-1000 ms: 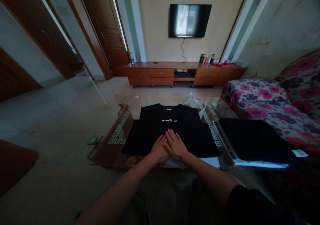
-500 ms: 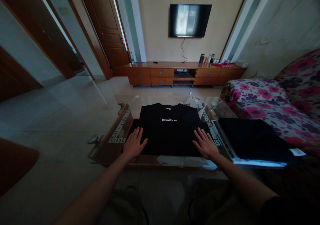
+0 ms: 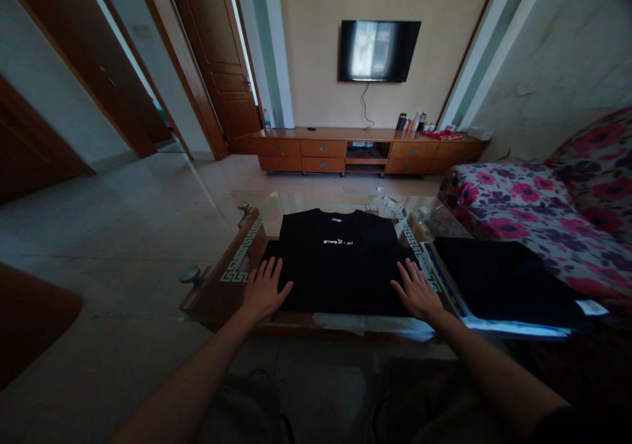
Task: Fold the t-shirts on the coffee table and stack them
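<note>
A black T-shirt (image 3: 340,273) lies flat on the glass coffee table (image 3: 234,273), its collar facing away from me and a small white and pink print on its chest. Over its left side rests my left hand (image 3: 265,288), palm down with the fingers spread. My right hand (image 3: 416,290) lies the same way on the shirt's right side, thumb pointing inward. Neither hand grips the cloth. The shirt's lower part looks folded under or over, but the dark fabric hides the layers.
Right of the shirt, a dark folded cloth (image 3: 508,279) with a white tag sits on a flat stack at the table's end. A floral sofa (image 3: 538,213) stands beyond it. Across the floor are a long wooden TV cabinet (image 3: 323,147) and a wall-mounted television (image 3: 380,50).
My right hand has slid slightly right along the shirt, while my left hand stays in about the same place. The whole view has shifted a little downward and right.
</note>
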`<action>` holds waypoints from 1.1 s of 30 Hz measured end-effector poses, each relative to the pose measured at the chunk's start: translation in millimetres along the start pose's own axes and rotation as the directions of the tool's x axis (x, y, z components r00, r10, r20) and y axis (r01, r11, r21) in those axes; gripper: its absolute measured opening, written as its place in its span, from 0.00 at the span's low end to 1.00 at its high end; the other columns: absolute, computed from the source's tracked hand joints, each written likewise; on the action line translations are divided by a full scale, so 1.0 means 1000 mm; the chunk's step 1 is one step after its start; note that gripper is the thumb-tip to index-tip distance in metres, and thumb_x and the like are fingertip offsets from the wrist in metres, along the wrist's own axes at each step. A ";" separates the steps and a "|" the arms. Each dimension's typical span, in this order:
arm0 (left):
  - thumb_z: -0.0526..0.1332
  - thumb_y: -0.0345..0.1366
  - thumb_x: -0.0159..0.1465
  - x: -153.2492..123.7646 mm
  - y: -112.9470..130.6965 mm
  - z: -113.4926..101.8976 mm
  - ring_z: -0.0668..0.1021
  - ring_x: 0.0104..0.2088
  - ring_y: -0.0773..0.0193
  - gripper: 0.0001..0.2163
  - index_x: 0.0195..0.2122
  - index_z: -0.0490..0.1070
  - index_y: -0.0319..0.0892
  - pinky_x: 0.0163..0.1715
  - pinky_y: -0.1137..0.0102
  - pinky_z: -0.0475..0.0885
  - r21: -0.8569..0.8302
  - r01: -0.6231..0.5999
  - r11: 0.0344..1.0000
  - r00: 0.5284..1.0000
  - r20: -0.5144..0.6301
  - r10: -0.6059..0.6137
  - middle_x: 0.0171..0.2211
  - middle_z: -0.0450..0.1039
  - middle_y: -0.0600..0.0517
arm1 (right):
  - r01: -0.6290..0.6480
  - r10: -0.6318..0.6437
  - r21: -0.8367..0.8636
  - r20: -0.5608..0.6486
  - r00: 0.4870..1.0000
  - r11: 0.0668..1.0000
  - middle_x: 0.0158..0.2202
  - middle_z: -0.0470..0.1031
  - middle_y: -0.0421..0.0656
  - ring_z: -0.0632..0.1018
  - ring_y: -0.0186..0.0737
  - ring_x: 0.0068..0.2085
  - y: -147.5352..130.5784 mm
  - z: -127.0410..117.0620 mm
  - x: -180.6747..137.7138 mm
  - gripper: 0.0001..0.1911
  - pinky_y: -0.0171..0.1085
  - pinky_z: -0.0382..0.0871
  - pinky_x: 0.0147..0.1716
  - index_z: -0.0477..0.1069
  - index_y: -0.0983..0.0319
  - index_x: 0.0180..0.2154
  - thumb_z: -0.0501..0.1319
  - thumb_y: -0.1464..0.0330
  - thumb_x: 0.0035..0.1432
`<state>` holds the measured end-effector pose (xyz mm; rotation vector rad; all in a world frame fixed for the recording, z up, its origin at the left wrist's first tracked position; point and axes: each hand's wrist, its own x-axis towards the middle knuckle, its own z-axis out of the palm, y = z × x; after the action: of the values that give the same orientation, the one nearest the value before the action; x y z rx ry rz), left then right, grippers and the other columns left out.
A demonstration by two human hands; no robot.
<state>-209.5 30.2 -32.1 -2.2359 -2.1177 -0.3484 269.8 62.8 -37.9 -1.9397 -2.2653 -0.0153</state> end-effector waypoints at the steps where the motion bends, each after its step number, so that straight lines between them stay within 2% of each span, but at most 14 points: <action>1: 0.48 0.59 0.69 0.002 0.009 0.000 0.50 0.73 0.42 0.38 0.73 0.51 0.39 0.69 0.47 0.48 -0.001 -0.010 1.000 1.000 -0.011 0.010 0.74 0.47 0.38 | -0.015 0.015 -0.002 -0.032 0.999 1.000 0.76 0.38 0.50 0.43 0.52 0.75 -0.006 -0.002 0.003 0.40 0.53 0.44 0.71 0.50 0.64 0.73 0.41 0.47 0.70; 4: 0.48 0.57 0.70 0.009 0.036 0.003 0.49 0.74 0.48 0.34 0.73 0.53 0.45 0.70 0.51 0.45 -0.037 -0.152 0.988 0.988 0.001 0.152 0.74 0.46 0.44 | 0.004 -0.004 -0.007 -0.083 0.997 1.000 0.76 0.37 0.47 0.42 0.52 0.75 -0.026 -0.006 0.013 0.38 0.54 0.42 0.71 0.50 0.60 0.73 0.41 0.48 0.71; 7: 0.48 0.56 0.71 0.017 0.047 0.006 0.49 0.74 0.52 0.32 0.73 0.51 0.54 0.70 0.52 0.46 -0.086 -0.232 0.969 0.970 0.053 0.238 0.75 0.45 0.51 | 0.036 -0.036 0.002 -0.003 0.999 0.999 0.76 0.37 0.44 0.42 0.52 0.75 -0.033 -0.004 0.020 0.37 0.55 0.42 0.71 0.50 0.55 0.73 0.42 0.47 0.70; 9: 0.48 0.58 0.70 0.022 0.042 0.008 0.49 0.74 0.51 0.32 0.73 0.50 0.54 0.70 0.51 0.46 -0.086 -0.188 0.978 0.979 0.063 0.194 0.75 0.45 0.51 | 0.011 -0.012 0.007 0.039 0.999 1.000 0.76 0.37 0.45 0.42 0.52 0.75 -0.029 0.000 0.024 0.38 0.55 0.42 0.70 0.50 0.54 0.73 0.41 0.45 0.70; 12: 0.46 0.59 0.70 0.033 0.021 0.011 0.50 0.74 0.48 0.35 0.73 0.52 0.48 0.69 0.51 0.48 -0.061 -0.069 0.996 0.997 0.041 0.071 0.74 0.46 0.46 | -0.047 0.047 0.012 0.040 0.998 0.999 0.76 0.37 0.47 0.42 0.51 0.75 -0.015 0.007 0.033 0.39 0.53 0.41 0.71 0.49 0.57 0.73 0.40 0.45 0.70; 16: 0.44 0.58 0.71 0.052 -0.005 0.015 0.51 0.73 0.49 0.36 0.73 0.52 0.40 0.70 0.53 0.48 0.003 -0.003 1.000 0.999 0.033 0.002 0.74 0.48 0.42 | -0.118 0.118 0.033 0.022 0.993 0.992 0.76 0.36 0.49 0.42 0.51 0.75 0.002 0.015 0.052 0.41 0.52 0.40 0.71 0.48 0.63 0.74 0.39 0.46 0.70; 21: 0.42 0.57 0.71 0.073 -0.023 0.023 0.50 0.74 0.49 0.38 0.73 0.49 0.31 0.69 0.56 0.50 0.049 0.096 0.994 0.995 0.037 -0.097 0.74 0.44 0.37 | -0.211 0.209 0.086 0.034 0.977 0.974 0.75 0.38 0.54 0.42 0.50 0.75 0.019 0.024 0.075 0.45 0.48 0.39 0.72 0.44 0.74 0.73 0.38 0.48 0.70; 25: 0.41 0.57 0.71 0.085 -0.026 0.030 0.52 0.73 0.49 0.38 0.73 0.49 0.31 0.70 0.55 0.49 0.047 0.170 0.984 0.984 0.039 -0.172 0.73 0.46 0.37 | -0.244 0.241 0.106 0.043 0.970 0.964 0.75 0.41 0.59 0.44 0.54 0.75 0.020 0.026 0.084 0.47 0.50 0.39 0.71 0.45 0.78 0.72 0.39 0.47 0.68; 29: 0.40 0.56 0.71 0.103 -0.019 0.032 0.56 0.72 0.44 0.39 0.72 0.51 0.28 0.70 0.51 0.48 0.022 0.324 0.946 0.946 0.011 -0.325 0.72 0.49 0.33 | -0.278 0.283 0.115 -0.033 0.958 0.954 0.74 0.44 0.61 0.47 0.58 0.74 0.014 0.021 0.099 0.47 0.54 0.38 0.71 0.47 0.77 0.72 0.39 0.46 0.68; 33: 0.43 0.55 0.71 0.132 -0.013 0.035 0.57 0.71 0.42 0.38 0.71 0.54 0.27 0.69 0.49 0.49 -0.036 0.373 0.927 0.927 -0.026 -0.374 0.71 0.51 0.30 | -0.275 0.293 0.158 -0.106 0.950 0.949 0.72 0.52 0.63 0.54 0.61 0.72 0.013 0.021 0.128 0.42 0.56 0.44 0.69 0.50 0.75 0.70 0.43 0.50 0.68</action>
<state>-212.5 167.2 -42.7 -1.8114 -2.5325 -0.4282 261.3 192.5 -43.5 -2.1034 -1.8371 0.0524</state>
